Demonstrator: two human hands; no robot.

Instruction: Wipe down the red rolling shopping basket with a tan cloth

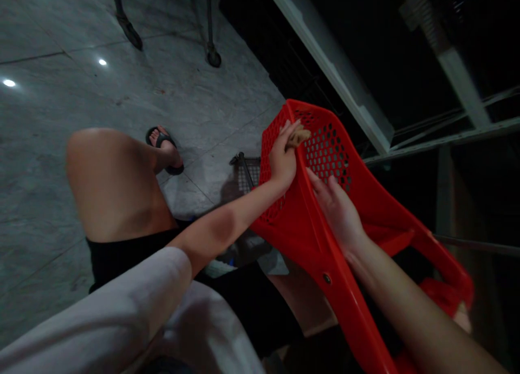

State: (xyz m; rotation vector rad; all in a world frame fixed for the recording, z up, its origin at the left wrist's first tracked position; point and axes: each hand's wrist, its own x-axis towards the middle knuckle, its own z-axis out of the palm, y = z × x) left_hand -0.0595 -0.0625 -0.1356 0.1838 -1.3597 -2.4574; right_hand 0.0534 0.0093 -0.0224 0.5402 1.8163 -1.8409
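Note:
A red plastic basket (377, 206) with perforated walls and long side arms is tilted in front of me. My left hand (283, 160) is closed on a crumpled brown cloth (298, 136) and presses it over the basket's upper rim. Along the same rim, lower and to the right, lies my right hand (339, 209). Its thumb shows above, while some of its fingers are partly hidden against the edge. A round metal fastener (327, 278) sits in the near side arm.
Grey floor tiles (73, 163) spread to the left, with dark wheeled legs (211, 54) at the top. A sandalled foot (166, 149) rests on the floor. Below the basket is a small wire grid (247, 176). Pale metal framing (365, 117) borders the dark right side.

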